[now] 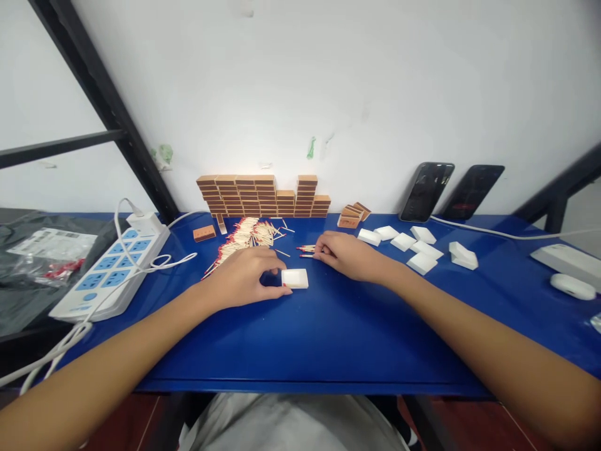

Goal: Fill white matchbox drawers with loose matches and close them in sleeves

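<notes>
My left hand (246, 279) grips a small white matchbox tray (297, 279) by its left end, thumb at the front. A bit of red shows inside the tray near the thumb; otherwise its visible floor is bare. To the right and slightly behind, my right hand (340, 254) pinches a few matches (307, 249) at their right ends, close to the tabletop. How many matches are between those fingertips cannot be made out. Behind my left hand spreads a heap of red-tipped matches (246, 235), partly covered by that hand.
Stacked brown matchboxes (253, 197) line the wall, with loose sleeves (352, 215) beside them and a single matchbox (204, 233) at left. Several white trays (404, 242) lie right. Two phones (426, 191) lean on the wall. A power strip (110, 269) with cables occupies the left.
</notes>
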Available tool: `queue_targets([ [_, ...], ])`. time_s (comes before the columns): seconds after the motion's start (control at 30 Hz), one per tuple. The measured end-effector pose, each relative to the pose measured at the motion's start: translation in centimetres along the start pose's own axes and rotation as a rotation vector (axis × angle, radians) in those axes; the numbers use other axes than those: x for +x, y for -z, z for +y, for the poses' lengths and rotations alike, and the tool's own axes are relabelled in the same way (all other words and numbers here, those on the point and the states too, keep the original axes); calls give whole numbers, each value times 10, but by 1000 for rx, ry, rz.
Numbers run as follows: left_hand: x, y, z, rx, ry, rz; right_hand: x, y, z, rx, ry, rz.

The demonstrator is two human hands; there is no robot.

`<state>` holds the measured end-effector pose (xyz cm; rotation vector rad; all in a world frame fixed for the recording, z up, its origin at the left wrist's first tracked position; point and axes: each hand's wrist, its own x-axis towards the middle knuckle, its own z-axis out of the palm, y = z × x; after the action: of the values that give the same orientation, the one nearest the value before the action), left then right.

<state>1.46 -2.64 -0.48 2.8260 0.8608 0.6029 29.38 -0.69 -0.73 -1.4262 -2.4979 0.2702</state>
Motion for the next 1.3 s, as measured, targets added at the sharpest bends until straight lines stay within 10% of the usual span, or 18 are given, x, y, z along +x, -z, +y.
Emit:
queue_targets([
  [0.47, 1, -1, 0, 35, 36, 15, -14, -9, -53, -69, 157, -22],
  [0.73, 0, -2, 0, 17, 48, 8, 0, 9, -1, 59, 75, 240],
  [0.9, 1, 1, 0, 11, 61, -8, 8, 6, 28, 65, 15, 56],
  [1.3, 1, 1, 0, 11, 68, -13, 1, 3, 12, 72, 57, -8],
])
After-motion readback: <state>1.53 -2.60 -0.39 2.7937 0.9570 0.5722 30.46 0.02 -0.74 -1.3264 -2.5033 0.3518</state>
